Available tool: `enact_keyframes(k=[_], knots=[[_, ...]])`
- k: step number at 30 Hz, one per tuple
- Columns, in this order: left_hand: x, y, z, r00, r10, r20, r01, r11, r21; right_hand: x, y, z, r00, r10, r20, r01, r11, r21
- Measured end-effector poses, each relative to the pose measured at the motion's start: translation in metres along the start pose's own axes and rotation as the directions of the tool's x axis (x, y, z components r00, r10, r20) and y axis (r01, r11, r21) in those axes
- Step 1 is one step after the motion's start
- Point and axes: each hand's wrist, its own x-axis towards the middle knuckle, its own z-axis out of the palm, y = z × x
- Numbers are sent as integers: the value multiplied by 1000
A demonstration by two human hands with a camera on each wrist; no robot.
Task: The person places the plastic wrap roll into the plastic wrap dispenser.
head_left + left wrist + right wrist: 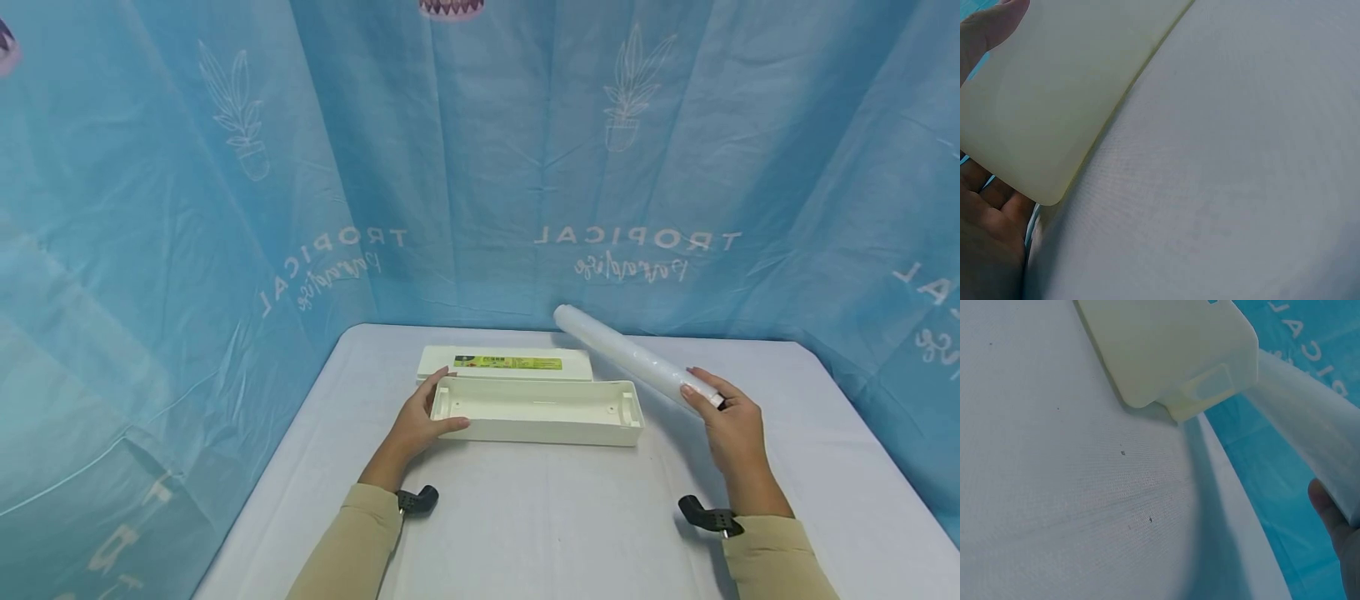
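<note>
A cream plastic dispenser box (536,412) lies open lengthwise on the bench, its labelled lid (506,363) folded back flat. A white film roll (630,355) is held tilted above its right end.

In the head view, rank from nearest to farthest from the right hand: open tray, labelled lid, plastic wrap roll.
1. Plastic wrap roll: held in the right hand.
2. Open tray: to its left, mid-table.
3. Labelled lid: behind the tray, farther left.
</note>
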Motion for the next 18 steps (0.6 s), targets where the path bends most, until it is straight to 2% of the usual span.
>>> enact_keyframes(k=[18], knots=[[0, 0, 0, 1000, -9, -3, 9, 1000, -2, -1, -5, 3, 1000, 6, 23, -8, 998, 56]])
